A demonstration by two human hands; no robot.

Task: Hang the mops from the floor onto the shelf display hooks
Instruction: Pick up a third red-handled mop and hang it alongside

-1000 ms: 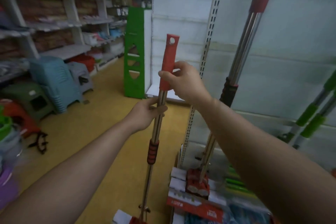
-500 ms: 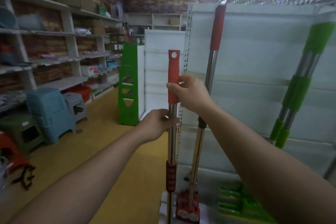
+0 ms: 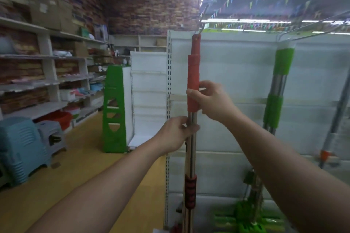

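- The white shelf panel (image 3: 246, 85) fills the right half of the view, with a slotted metal post along its left edge.
- The yellow floor (image 3: 75, 168) runs along the aisle on the left.
- Wall shelves (image 3: 47, 81) with boxes and goods stand at the far left.
- A green stand (image 3: 114, 108) is on the floor just beside the left end of a second white unit.
- A blue stool (image 3: 20, 149) stands at the lower left, with a grey stool (image 3: 52, 134) just beside it.
- Green mops (image 3: 280, 81) hang in front of the panel at the right. Their green heads are low near the bottom edge.
- The red mop (image 3: 193, 81) is upright in front of the left edge of the panel, off the floor side of the view. Its head is hidden below the frame.
- Above its red sleeve a narrower red piece reaches up to the hook. I cannot tell if this is the same mop or another one behind it. Two steel poles show side by side lower down.
- The right grip (image 3: 213, 101) holds the lower part of the red sleeve, the thumb in front and the fingers curled behind.
- The left grip (image 3: 178, 132) is closed around the steel pole, just below the sleeve and under the right grip.
- The hook (image 3: 203, 24) is a thin wire arm coming out above the top of the panel.
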